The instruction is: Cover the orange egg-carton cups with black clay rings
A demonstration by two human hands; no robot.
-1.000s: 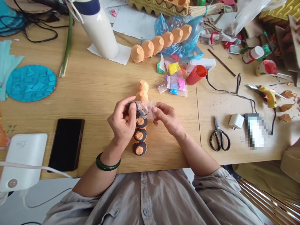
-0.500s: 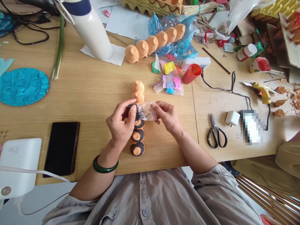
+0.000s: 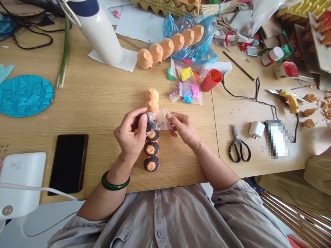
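Note:
Between my hands is a small clear plastic bag (image 3: 160, 119) with black clay (image 3: 143, 120) at its left end. My left hand (image 3: 131, 132) pinches the bag around the dark clay. My right hand (image 3: 182, 127) grips the bag's right end between thumb and fingers. Beneath them, an orange egg-carton strip (image 3: 152, 94) lies on the table, running away from me. Its nearer cups carry black rings (image 3: 151, 164) around orange tips, while the farther cups are plain orange. The bag and my left hand hide the strip's middle.
Coloured clay packets (image 3: 186, 74) and a red cup (image 3: 211, 80) lie beyond my right hand. A second orange strip (image 3: 167, 47) rests on blue plastic. Scissors (image 3: 239, 144) and a glue gun (image 3: 288, 100) are at right; a phone (image 3: 68, 163) and white power bank (image 3: 23, 182) at left.
My left hand has shifted slightly left, with the black clay end of the bag. The bag looks more stretched out between both hands.

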